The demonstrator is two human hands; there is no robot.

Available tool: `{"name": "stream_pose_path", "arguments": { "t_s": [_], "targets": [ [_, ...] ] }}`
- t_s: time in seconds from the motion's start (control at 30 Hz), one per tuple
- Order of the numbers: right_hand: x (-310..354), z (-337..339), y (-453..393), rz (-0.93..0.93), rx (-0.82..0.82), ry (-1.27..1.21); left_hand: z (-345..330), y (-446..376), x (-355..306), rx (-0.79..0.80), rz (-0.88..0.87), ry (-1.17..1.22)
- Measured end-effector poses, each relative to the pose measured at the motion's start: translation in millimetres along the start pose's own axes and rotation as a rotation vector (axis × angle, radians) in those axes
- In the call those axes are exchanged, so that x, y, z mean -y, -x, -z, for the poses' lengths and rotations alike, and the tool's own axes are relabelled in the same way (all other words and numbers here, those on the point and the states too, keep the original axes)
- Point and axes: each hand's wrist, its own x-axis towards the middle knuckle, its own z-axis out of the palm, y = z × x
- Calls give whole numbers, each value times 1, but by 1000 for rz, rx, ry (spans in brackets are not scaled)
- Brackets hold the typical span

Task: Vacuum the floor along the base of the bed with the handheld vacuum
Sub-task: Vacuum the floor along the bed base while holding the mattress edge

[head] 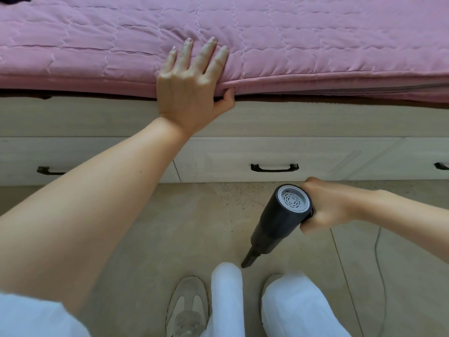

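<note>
My right hand (330, 205) is shut on the handle of a black handheld vacuum (279, 220) with a grey vented rear cap. Its narrow nozzle (250, 257) points down at the beige tiled floor (170, 227), just in front of my feet. A patch of fine crumbs (240, 193) lies on the floor against the bed base (243, 122). My left hand (192, 86) rests on the edge of the pink quilted mattress cover (291, 45), fingers spread on top and thumb tucked under the edge.
The bed base has pale drawers with black handles (274, 167) (49, 171). A thin cable (381, 276) trails over the floor at the right. My shoes (187, 305) and white trouser legs (286, 305) fill the bottom of the view.
</note>
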Motion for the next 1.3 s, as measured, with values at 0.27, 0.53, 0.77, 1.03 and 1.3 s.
{"name": "stream_pose_path", "arguments": {
  "t_s": [0.27, 0.53, 0.77, 1.03, 1.3],
  "targets": [
    [-5, -3, -5, -25, -130, 67, -4, 2, 2, -66, -4, -14],
    [-5, -4, -9, 2, -131, 53, -6, 2, 1, -101, 0, -18],
    [2, -10, -12, -47, -121, 26, -7, 3, 1, -116, 1, -20],
    [0, -7, -14, -17, -158, 7, -7, 2, 1, -125, 1, -28],
    [0, -1, -12, -32, -194, -19, -7, 3, 1, -127, 2, -23]
  ]
}}
